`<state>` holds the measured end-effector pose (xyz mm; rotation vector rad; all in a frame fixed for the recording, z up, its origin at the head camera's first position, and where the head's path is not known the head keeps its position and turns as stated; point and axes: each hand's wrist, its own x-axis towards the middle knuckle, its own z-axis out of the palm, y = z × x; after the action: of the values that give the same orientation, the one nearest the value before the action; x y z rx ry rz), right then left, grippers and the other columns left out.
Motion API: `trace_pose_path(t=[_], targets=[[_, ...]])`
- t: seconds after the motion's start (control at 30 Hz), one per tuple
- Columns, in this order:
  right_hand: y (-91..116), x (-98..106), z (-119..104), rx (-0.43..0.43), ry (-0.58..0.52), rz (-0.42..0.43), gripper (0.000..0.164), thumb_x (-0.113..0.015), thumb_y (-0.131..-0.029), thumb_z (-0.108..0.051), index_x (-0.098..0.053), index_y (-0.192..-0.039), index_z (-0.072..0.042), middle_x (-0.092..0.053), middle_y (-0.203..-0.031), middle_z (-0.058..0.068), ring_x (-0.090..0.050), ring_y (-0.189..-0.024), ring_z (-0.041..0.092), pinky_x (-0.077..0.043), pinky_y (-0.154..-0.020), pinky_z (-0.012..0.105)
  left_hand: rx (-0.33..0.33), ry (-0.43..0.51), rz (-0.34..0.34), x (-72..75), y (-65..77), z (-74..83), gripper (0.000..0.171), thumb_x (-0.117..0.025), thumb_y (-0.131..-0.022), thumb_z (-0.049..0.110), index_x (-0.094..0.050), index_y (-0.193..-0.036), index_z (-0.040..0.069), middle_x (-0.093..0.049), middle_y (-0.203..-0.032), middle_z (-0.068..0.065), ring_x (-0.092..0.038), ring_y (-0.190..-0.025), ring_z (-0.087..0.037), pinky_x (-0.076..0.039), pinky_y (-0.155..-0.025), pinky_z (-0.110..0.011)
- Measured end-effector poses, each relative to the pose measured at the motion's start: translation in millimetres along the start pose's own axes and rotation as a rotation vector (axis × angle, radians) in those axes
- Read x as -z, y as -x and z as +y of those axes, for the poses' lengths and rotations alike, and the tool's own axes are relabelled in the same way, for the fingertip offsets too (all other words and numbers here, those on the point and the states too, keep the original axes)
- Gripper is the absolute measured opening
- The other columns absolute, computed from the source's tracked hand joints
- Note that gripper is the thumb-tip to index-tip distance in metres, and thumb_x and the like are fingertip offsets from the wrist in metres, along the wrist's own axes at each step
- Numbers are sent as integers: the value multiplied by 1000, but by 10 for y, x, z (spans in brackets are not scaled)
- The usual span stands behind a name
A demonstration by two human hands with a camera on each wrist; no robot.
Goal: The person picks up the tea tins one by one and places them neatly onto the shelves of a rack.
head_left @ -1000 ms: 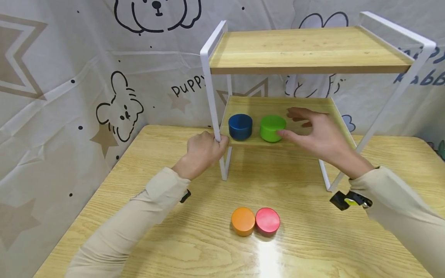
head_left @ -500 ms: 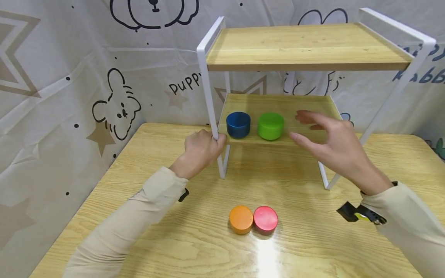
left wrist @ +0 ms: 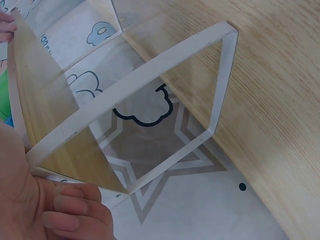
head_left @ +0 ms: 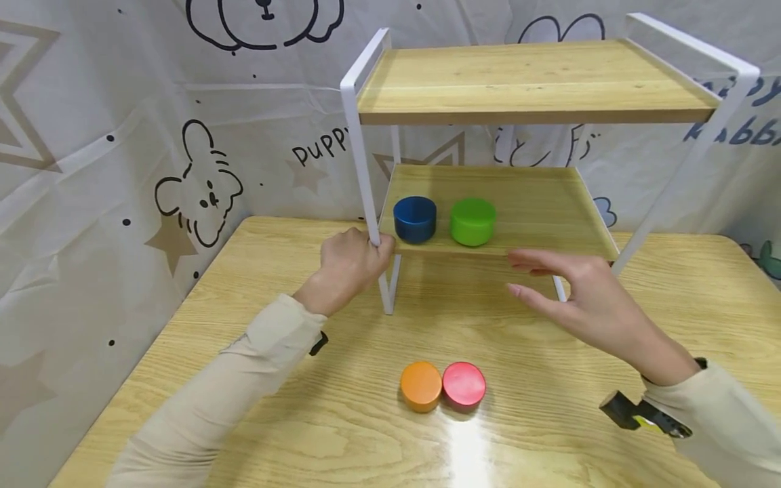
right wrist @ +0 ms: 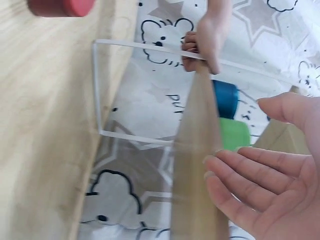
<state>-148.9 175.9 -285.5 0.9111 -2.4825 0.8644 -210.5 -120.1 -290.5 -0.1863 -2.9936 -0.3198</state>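
Where the backdrop [head_left: 268,193] reads “PUPP”, the left hand [head_left: 352,263] grips the rack [head_left: 362,156]; the right hand [head_left: 588,298], fingers and thumb parted, holds nothing. The lower shelf [head_left: 539,210] bears a blue cylinder [head_left: 415,222] and a green cylinder [head_left: 472,222]; 2 more, orange cylinder [head_left: 421,385] and red cylinder [head_left: 464,385], sit on the surface [head_left: 335,434].

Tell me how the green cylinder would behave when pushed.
The green cylinder is squat and upright, so it should slide rather than tip. Its smooth side may be slippery. Near the front edge of the lower shelf, it could fall if pushed outward.
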Motion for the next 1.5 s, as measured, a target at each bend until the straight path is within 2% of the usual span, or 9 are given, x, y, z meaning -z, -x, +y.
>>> trace_pose_path(t=[0.1,0.2,0.3,0.43,0.63,0.87,1.17,1.37,1.5], targets=[[52,-73,18,-21,-3,-30,40,-74,-83,-13,-65,-120,-5,-68,-115,9,-67,-95,28,-50,-81,42,-4,-3,-7,11,3,-9,41,-29,-92,29,-41,-57,14,-44,-55,-2,-47,-52,-21,-38,-45,-37],[107,-147,25,-34,-20,-70,43,-74,-83,-16,-63,-123,-4,-66,-118,11,-65,-99,31,-50,-82,49,-6,10,-11,13,4,-10,42,-29,-92,30,-41,-56,14,-43,-54,-1,-47,-52,-21,-38,-44,-37],[162,-247,30,-55,-39,-141,50,-74,-83,-22,-59,-127,-2,-63,-123,14,-63,-106,35,-49,-86,52,-6,17,-8,15,5,-6,42,-28,-92,30,-40,-55,14,-42,-54,-1,-46,-52,-21,-38,-44,-37],[236,-418,26,-98,-46,-296,67,-71,-84,-40,-52,-133,1,-58,-129,18,-57,-116,37,-45,-92,53,-8,14,-4,12,6,-4,42,-28,-92,30,-39,-55,15,-41,-53,-1,-44,-51,-20,-36,-43,-37],[336,-604,4,-83,-60,-448,85,-71,-77,-57,-49,-136,0,-55,-133,16,-54,-120,36,-43,-96,52,-8,-4,-13,10,4,4,42,-27,-93,29,-39,-56,14,-42,-55,-1,-46,-52,-21,-37,-44,-37],[393,-736,-6,-42,-112,-523,90,-76,-71,-55,-50,-136,1,-56,-132,16,-54,-120,36,-42,-96,52,25,-5,22,8,11,12,40,-29,-91,31,-41,-56,14,-48,-59,-4,-55,-58,-27,-42,-48,-43],[432,-892,1,12,-158,-568,78,-81,-72,-43,-55,-129,3,-61,-125,11,-58,-114,27,-46,-93,44,32,-22,30,16,15,18,40,-29,-91,31,-39,-55,15,-44,-56,-3,-50,-55,-24,-37,-44,-40],[440,-957,1,25,-205,-571,64,-83,-72,-38,-59,-120,-3,-63,-114,1,-59,-100,13,-49,-84,30,19,-36,34,13,30,17,39,-29,-91,29,-35,-54,16,-39,-54,-1,-44,-52,-21,-33,-41,-38],[443,-970,-1,19,-212,-568,60,-84,-71,-37,-60,-117,-5,-63,-111,-2,-57,-97,10,-49,-81,29,16,-39,43,9,38,28,38,-30,-90,28,-34,-54,17,-38,-53,0,-42,-51,-20,-32,-41,-37]])
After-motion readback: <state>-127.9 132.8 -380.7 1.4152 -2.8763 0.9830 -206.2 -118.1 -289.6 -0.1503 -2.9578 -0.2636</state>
